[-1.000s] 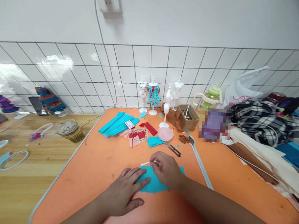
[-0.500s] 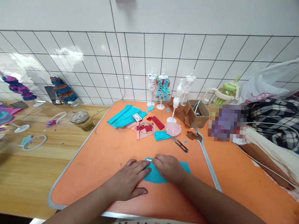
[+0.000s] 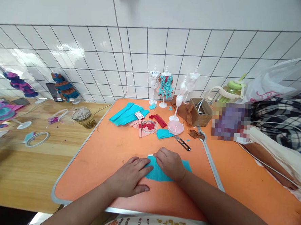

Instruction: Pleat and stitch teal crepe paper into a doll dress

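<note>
A piece of blue crepe paper (image 3: pixel 157 174) lies flat on the orange board in front of me. My left hand (image 3: pixel 129 177) rests on its left edge, fingers stretched out and palm down. At the paper's top edge shows a short white strip (image 3: pixel 150 155), which looks like tape. My right hand (image 3: pixel 171 164) lies over the paper with its fingers closed, thumb and fingertips pinched at the right end of that strip. Whether the pinch holds strip, paper or both is hidden. Beyond the hands lie black thread snips (image 3: pixel 183 143) and a folded blue piece (image 3: pixel 164 134).
A pink bowl (image 3: pixel 175 127), a tape roll (image 3: pixel 148 126), a larger blue crepe sheet (image 3: pixel 126 114) and a cardboard box (image 3: pixel 202 117) stand or lie further back. Small white dress forms (image 3: pixel 164 89) line the tiled wall. A lidded jar (image 3: pixel 84 118) sits at left.
The right hand's fingertips have shifted slightly up at the paper's top edge, and the white strip now shows along that edge. The left hand stays on the paper; the view has tilted a little.
</note>
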`<state>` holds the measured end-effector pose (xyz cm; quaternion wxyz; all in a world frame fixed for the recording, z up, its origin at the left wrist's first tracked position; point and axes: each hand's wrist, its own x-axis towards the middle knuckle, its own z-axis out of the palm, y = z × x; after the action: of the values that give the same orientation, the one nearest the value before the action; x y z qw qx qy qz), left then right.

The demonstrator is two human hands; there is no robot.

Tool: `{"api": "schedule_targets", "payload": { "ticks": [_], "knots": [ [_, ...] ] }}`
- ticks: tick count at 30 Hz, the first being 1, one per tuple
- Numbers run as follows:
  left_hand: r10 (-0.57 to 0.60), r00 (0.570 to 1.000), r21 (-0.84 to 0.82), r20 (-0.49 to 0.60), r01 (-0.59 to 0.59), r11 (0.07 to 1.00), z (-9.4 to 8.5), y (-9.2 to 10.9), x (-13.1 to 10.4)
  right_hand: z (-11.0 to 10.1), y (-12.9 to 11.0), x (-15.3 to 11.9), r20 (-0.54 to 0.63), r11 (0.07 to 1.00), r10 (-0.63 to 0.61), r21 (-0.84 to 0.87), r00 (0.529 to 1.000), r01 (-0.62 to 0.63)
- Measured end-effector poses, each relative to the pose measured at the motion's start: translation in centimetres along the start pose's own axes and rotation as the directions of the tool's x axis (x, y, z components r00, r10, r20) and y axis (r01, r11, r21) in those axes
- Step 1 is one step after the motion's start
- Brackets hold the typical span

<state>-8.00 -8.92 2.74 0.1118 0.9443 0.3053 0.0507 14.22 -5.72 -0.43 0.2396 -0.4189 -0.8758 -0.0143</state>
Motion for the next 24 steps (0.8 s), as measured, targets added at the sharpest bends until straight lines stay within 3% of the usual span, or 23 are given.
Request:
{"api": "schedule_targets", "payload": {
  "ticks": [6, 16, 24],
  "knots": [
    [-0.014, 1.0, 0.024, 0.018, 0.013, 1.0, -0.1, 0.1, -0.1, 0.1, 0.0, -0.1, 0.162, 0.992, -0.06, -0.097, 0.985, 0.077],
    [-0.092, 0.992, 0.02, -0.084, 0.094, 0.995, 0.9, -0.4, 0.0, -0.2, 0.2, -0.1, 0.206, 0.991, -0.078, -0.088, 0.976, 0.098],
    [-0.16, 0.985, 0.141, -0.064, 0.168, 0.976, 1.0, 0.1, 0.3, -0.6, 0.7, -0.3, 0.26, 0.985, -0.128, -0.076, 0.957, 0.153]
  ]
}}
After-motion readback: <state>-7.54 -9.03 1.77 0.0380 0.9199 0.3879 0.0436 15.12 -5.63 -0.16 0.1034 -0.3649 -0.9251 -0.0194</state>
